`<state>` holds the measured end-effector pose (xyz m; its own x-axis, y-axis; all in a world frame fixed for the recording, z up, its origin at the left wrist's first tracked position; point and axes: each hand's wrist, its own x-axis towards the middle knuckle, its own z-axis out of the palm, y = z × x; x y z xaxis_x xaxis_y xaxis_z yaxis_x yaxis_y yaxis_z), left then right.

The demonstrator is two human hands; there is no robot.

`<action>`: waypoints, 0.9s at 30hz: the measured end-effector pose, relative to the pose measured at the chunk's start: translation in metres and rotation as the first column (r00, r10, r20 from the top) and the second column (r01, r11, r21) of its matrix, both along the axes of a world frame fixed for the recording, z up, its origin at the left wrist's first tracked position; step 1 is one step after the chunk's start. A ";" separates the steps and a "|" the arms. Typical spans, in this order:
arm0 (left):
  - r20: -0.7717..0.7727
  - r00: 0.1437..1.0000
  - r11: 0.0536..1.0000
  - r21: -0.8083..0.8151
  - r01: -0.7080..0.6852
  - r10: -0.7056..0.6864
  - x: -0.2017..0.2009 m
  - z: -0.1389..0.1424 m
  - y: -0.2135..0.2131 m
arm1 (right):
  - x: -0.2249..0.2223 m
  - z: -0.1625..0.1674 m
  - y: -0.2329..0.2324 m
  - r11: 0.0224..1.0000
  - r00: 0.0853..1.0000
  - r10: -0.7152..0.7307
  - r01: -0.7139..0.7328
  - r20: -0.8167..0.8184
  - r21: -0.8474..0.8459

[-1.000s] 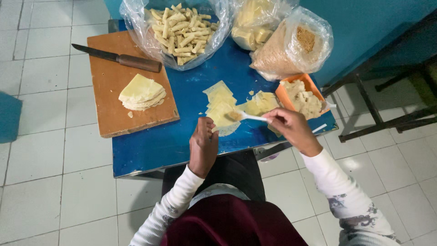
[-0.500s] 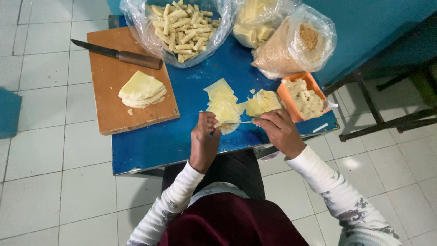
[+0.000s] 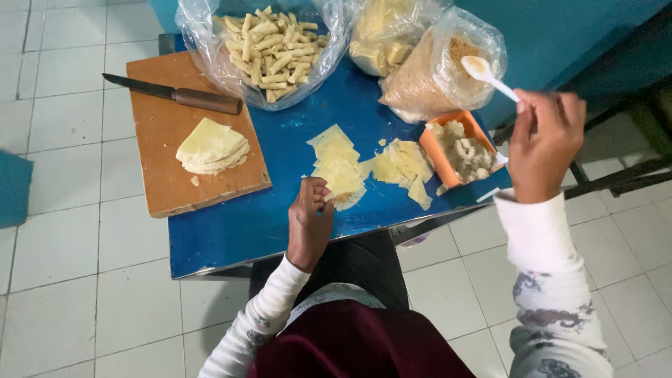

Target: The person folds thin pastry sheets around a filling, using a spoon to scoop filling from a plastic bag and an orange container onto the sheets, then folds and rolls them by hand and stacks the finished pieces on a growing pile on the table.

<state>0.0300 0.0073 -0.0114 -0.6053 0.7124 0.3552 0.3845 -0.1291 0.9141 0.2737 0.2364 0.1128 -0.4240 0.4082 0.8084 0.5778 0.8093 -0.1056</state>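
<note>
Above the orange tray (image 3: 428, 148) and off past the table's right edge, the right hand (image 3: 542, 143) is raised with its wrist bent back, fingers closed around the handle of a white plastic spoon (image 3: 490, 75) whose bowl points up and to the left, toward the bag of crumbs (image 3: 434, 77). Below that grip and to its left, the tray holds a pale lumpy filling. The forearm in its white patterned sleeve (image 3: 549, 280) rises steeply from the bottom of the view. The left hand (image 3: 310, 222) lies low on the blue table (image 3: 231, 227), forearm stretched forward, fingers curled down and pinching the near edge of a thin yellow wrapper sheet (image 3: 341, 176). Just right of those fingertips more loose sheets (image 3: 400, 164) are strewn between the hand and the tray. Well to the left of that hand a wooden cutting board (image 3: 164, 178) carries a neat stack of wrappers (image 3: 211, 145) and, at its far end, a knife with a brown handle (image 3: 182, 94). Beyond the left hand a clear bag of rolled sticks (image 3: 269, 42) sits open, with another bag of pale blocks (image 3: 381, 35) beside it.
</note>
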 end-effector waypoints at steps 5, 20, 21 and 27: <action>0.012 1.000 0.999 -0.027 -0.020 0.020 0.000 -0.002 -0.001 | -0.005 -0.004 0.044 1.000 0.992 -0.017 0.016 0.128 0.004; 0.009 1.000 0.999 -0.031 -0.019 0.019 0.000 -0.001 -0.001 | 0.001 0.004 0.074 0.772 0.948 0.034 -0.227 -0.317 -0.594; 0.013 1.000 0.999 -0.038 -0.018 0.019 0.000 -0.001 -0.001 | 0.002 0.006 0.074 0.733 0.931 0.028 -0.267 -0.364 -0.625; -0.016 1.000 1.000 -0.019 -0.020 0.019 0.000 -0.002 -0.005 | 0.001 -0.004 0.031 0.468 0.834 0.168 -0.536 -0.525 -0.702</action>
<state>0.0305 0.0027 -0.0136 -0.6134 0.7071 0.3517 0.4014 -0.1044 0.9099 0.2750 0.2678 0.1087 -0.4693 0.8212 0.3245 0.0345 0.3842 -0.9226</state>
